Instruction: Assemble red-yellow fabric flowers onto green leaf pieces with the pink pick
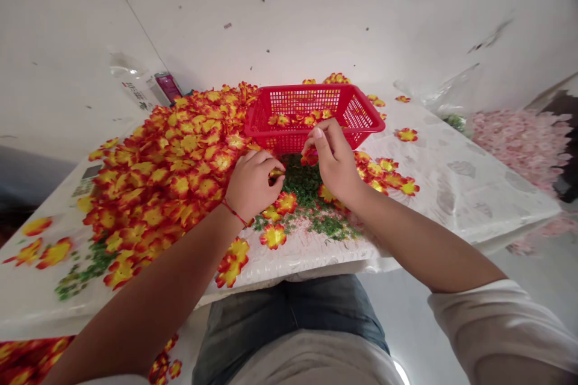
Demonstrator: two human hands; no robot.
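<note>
My left hand (255, 185), a red cord round its wrist, is closed at the right edge of a big heap of red-and-yellow artificial flower petals (180, 156). A bit of yellow and red petal shows between its thumb and fingers. Just in front of the red plastic basket (258, 127), my right hand (335, 162) is closed with thumb and fingers together. A red petal piece (309, 157) hangs below its fingertips, seemingly held there. Several flower petals lie inside the basket. Small green pieces (302, 183) are scattered on the table between the hands.
Loose petals (407, 134) lie on the white-covered table (451, 192) right of the basket. Pink blossoms (519, 141) are beyond the right edge. A clear plastic bag (451, 89) and a clear bottle (138, 85) stand near the wall. More petals (31, 358) are below, at lower left.
</note>
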